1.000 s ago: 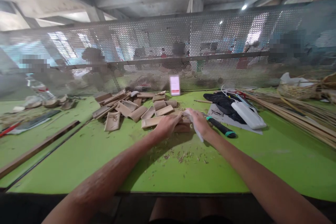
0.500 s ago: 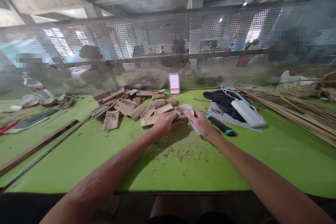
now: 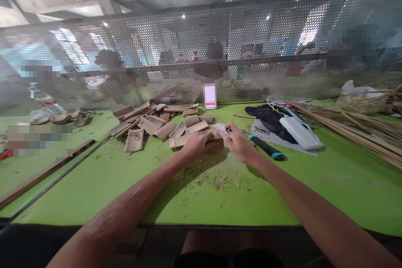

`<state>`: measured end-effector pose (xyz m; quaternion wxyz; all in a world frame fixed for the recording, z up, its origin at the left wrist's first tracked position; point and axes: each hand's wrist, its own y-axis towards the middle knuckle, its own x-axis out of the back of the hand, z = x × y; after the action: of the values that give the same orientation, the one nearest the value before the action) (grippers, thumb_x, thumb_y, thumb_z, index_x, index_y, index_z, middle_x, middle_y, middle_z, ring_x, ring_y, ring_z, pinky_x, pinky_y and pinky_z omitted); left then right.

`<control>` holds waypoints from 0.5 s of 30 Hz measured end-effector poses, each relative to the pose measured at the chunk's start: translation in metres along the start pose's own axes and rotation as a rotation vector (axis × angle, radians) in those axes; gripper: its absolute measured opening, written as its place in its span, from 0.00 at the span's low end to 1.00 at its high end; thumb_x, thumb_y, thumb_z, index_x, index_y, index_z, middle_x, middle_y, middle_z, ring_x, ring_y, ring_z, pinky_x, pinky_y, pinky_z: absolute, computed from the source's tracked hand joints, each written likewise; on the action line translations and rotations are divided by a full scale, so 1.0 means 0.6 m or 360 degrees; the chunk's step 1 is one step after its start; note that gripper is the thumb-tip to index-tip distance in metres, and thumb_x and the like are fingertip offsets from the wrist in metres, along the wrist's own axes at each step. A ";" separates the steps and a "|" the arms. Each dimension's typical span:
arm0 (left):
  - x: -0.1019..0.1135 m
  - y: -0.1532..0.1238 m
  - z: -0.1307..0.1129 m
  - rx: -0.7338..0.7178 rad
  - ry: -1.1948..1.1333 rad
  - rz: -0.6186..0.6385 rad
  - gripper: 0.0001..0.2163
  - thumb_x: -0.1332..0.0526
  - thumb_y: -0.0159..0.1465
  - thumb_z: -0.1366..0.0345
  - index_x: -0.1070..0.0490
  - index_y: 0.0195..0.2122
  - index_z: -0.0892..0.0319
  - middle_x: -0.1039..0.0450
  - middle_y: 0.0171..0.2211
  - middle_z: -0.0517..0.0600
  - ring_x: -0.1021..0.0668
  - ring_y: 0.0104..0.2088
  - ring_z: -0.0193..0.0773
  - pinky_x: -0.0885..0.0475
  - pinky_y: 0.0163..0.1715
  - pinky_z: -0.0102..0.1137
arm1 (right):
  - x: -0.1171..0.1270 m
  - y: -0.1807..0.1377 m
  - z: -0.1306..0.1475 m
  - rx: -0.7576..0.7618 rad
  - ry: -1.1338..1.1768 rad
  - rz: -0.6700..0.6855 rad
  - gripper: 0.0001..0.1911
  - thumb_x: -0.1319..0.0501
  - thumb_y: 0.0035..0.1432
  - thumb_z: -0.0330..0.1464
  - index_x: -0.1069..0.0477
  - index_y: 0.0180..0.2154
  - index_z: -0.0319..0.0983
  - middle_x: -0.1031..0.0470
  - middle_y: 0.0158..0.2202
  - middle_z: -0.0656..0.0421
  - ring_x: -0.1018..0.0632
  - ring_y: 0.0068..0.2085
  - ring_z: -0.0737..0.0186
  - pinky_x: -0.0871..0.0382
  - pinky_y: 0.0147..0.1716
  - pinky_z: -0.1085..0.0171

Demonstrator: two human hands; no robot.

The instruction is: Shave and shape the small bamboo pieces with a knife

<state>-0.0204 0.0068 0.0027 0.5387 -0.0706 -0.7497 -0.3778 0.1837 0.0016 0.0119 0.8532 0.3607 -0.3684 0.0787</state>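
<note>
My left hand (image 3: pixel 196 145) is closed around a split bamboo piece (image 3: pixel 217 144) just above the green table. Pinched in my right hand (image 3: pixel 240 144) is a pale, flexible sheet that looks like sandpaper (image 3: pixel 220 128), bent over the far right end of the bamboo piece. Much of the bamboo is hidden by my left fingers. Behind that hand lies a heap of cut bamboo pieces (image 3: pixel 163 130), some turned hollow side up. Shavings (image 3: pixel 220 182) are scattered on the table in front of my hands.
A black-and-green tool handle (image 3: pixel 268 148) lies right of my right hand, near a black glove-like cloth (image 3: pixel 266 119) and a white plastic object (image 3: pixel 300 133). Long bamboo strips (image 3: pixel 354 132) run along the right. A perforated screen (image 3: pixel 176 58) stands behind, with people beyond it.
The pale sheet, which hung down past my right fingers, now shows only a small part over the bamboo end. My right hand has shifted slightly; the left keeps its hold.
</note>
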 end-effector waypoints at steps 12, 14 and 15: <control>0.001 0.000 0.003 -0.0084 -0.0009 0.0011 0.17 0.45 0.70 0.53 0.27 0.32 0.61 0.23 0.30 0.53 0.25 0.30 0.39 0.36 0.30 0.30 | 0.004 0.007 -0.006 -0.0193 -0.0072 0.0000 0.19 0.54 0.68 0.37 0.29 0.33 0.37 0.27 0.41 0.49 0.27 0.38 0.56 0.33 0.44 0.58; -0.001 -0.001 0.004 -0.0087 -0.0011 0.0005 0.17 0.44 0.70 0.53 0.27 0.32 0.61 0.24 0.30 0.52 0.26 0.29 0.38 0.36 0.30 0.30 | 0.003 0.005 -0.003 -0.0230 -0.0053 0.0040 0.20 0.55 0.69 0.38 0.29 0.35 0.37 0.26 0.38 0.50 0.26 0.38 0.56 0.33 0.42 0.60; -0.002 -0.001 0.004 -0.0083 -0.0006 -0.0001 0.17 0.44 0.70 0.53 0.27 0.32 0.60 0.24 0.29 0.51 0.26 0.29 0.38 0.37 0.30 0.30 | 0.002 0.004 0.000 -0.0230 -0.0053 0.0069 0.21 0.55 0.70 0.38 0.28 0.35 0.37 0.25 0.37 0.50 0.26 0.38 0.55 0.34 0.42 0.60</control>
<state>-0.0218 0.0083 0.0010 0.5352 -0.0851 -0.7406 -0.3971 0.1835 0.0032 0.0140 0.8689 0.2914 -0.3949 0.0644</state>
